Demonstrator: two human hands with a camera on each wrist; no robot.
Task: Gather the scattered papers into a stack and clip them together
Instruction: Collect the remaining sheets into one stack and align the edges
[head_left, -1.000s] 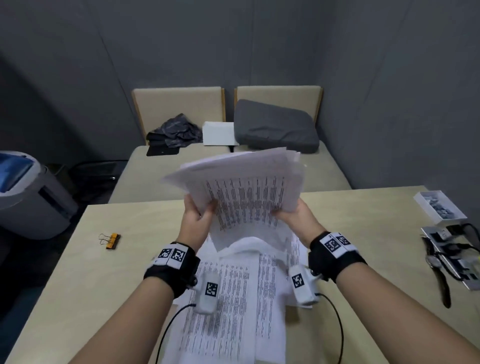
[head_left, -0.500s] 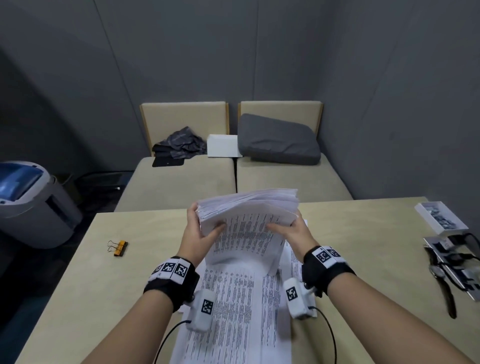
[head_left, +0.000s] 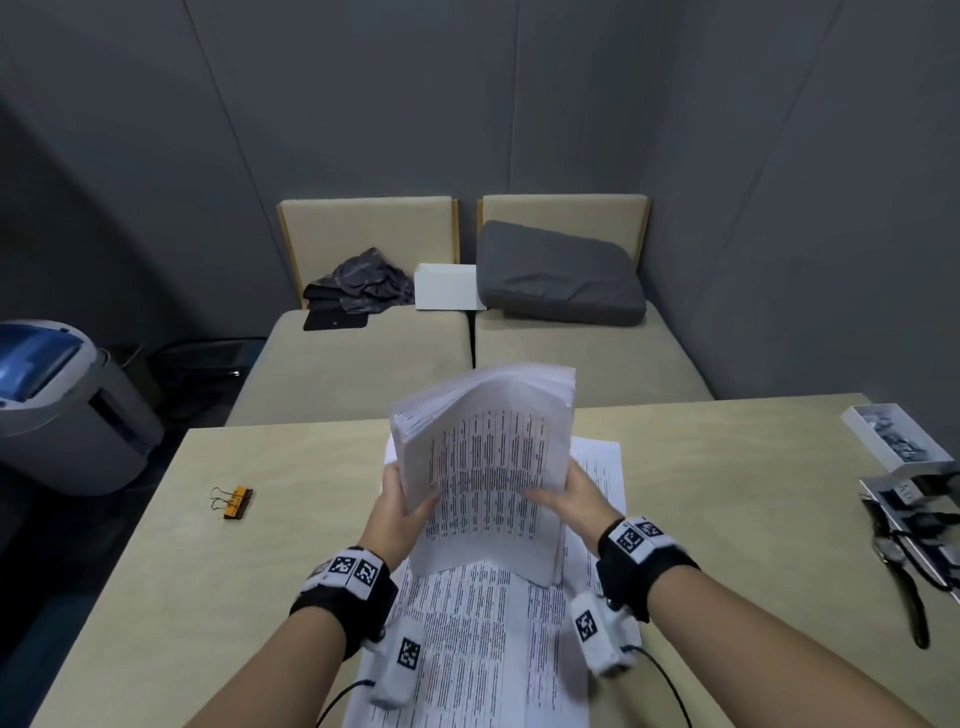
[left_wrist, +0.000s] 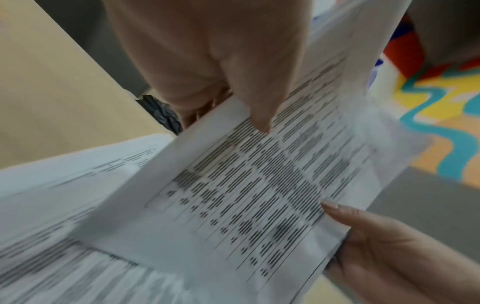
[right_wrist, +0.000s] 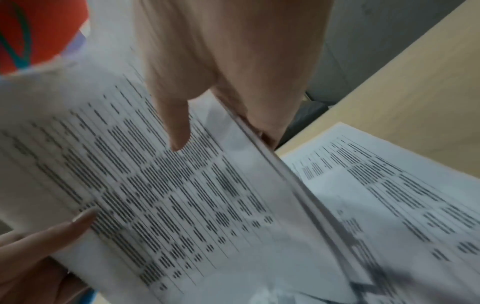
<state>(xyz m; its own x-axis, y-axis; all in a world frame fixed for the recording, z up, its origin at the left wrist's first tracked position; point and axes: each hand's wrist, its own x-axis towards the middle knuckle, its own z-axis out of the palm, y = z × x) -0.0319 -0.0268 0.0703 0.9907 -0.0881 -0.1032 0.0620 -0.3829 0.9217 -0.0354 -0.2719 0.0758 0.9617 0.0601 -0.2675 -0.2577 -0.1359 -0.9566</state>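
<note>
A thick stack of printed papers stands tilted on its lower edge over the middle of the table. My left hand grips its left edge, thumb on the printed front. My right hand grips the right edge the same way, thumb on the front. More printed sheets lie flat on the table under the stack and toward me; one sheet shows to the right. An orange binder clip with wire handles lies apart on the table at the left.
The beige table carries a white box of small parts and black gear with a watch at the right edge. Beyond the table are a bench with a grey cushion, a white box, dark cloth. A grey bin stands left.
The loose, fanned sheets held high a second ago have been drawn into an even stack and lowered onto the table, then tipped upright on its lower edge. Both hands kept their hold.
</note>
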